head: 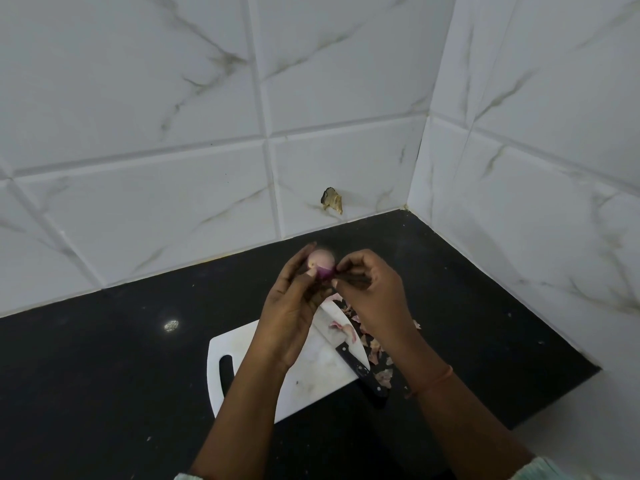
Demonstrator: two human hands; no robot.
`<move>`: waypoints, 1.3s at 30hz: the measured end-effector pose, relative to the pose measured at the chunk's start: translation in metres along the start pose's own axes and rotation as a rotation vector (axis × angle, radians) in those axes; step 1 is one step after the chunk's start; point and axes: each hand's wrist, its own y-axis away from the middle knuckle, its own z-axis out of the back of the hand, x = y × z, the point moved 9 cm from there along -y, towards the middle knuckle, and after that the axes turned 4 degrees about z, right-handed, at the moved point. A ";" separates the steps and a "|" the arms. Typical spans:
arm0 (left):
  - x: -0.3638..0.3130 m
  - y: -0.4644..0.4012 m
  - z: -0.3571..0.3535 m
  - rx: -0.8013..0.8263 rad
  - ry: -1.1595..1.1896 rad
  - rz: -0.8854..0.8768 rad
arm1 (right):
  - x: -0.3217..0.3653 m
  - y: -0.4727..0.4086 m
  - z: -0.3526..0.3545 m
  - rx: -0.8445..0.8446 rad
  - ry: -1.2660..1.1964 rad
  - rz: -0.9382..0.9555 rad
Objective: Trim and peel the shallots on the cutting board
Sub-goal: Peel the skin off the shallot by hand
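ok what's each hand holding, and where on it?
Left hand grips the shallot at its fingertips, by the lower side. Right hand pinches the shallot's right edge, apparently its skin. The knife lies unheld on the cutting board.

Knife (pixel 349 344) lies on the cutting board's (pixel 311 382) right edge, peels (pixel 375 351) just right.

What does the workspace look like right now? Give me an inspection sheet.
Surface: black counter with a white board on it.
Job's things: one shallot, partly peeled, held up above the counter; knife lying on the board, handle over its edge.
Clutter: peels scattered on the counter right of the board, one strip on the blade.
Hands: left hand holds the shallot; right hand pinches its skin.
Cables: nothing seen.
Surroundings: white tiled walls meeting in a corner; chipped hole in one tile.
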 end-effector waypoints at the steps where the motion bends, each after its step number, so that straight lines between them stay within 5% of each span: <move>1: -0.001 0.001 0.000 0.003 -0.033 -0.024 | 0.000 0.000 0.001 -0.004 -0.006 -0.003; 9: -0.014 0.005 0.003 -0.039 -0.307 -0.171 | 0.017 -0.002 0.005 0.003 -0.064 0.069; 26: -0.026 0.008 0.002 -0.072 -0.377 -0.218 | 0.036 0.001 0.008 -0.035 0.103 0.296; 39: -0.026 0.008 0.008 -0.103 -0.339 -0.225 | 0.040 0.004 0.003 0.007 0.066 0.269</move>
